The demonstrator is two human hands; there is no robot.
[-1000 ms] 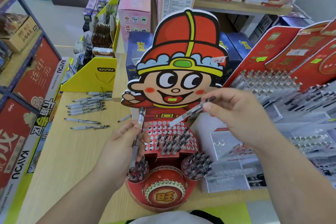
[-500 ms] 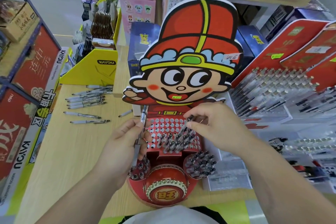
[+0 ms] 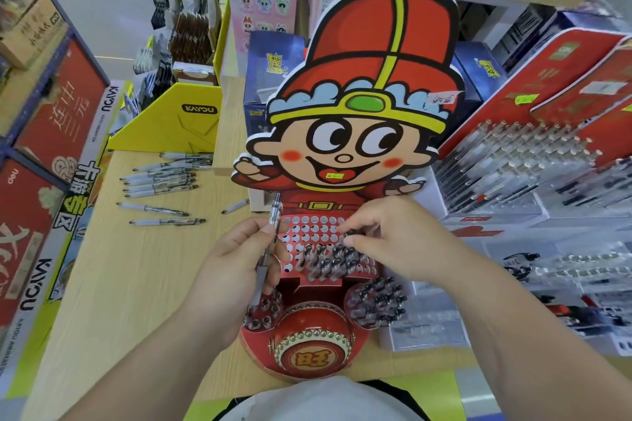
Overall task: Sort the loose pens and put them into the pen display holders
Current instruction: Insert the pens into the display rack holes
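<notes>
Head view, left hand [image 3: 232, 267] gripping upright pen [image 3: 274, 214], right hand [image 3: 396, 243] pinching second pen [image 3: 350, 234] at display holder [image 3: 297, 229]

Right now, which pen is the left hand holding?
Find the big cartoon-boy display with the red hat. Beside its hole-dotted panel, the left hand grips one pen. Unlike the slotted pens, it stands tall outside any hole; the loose pens lie flat on the table.
</notes>
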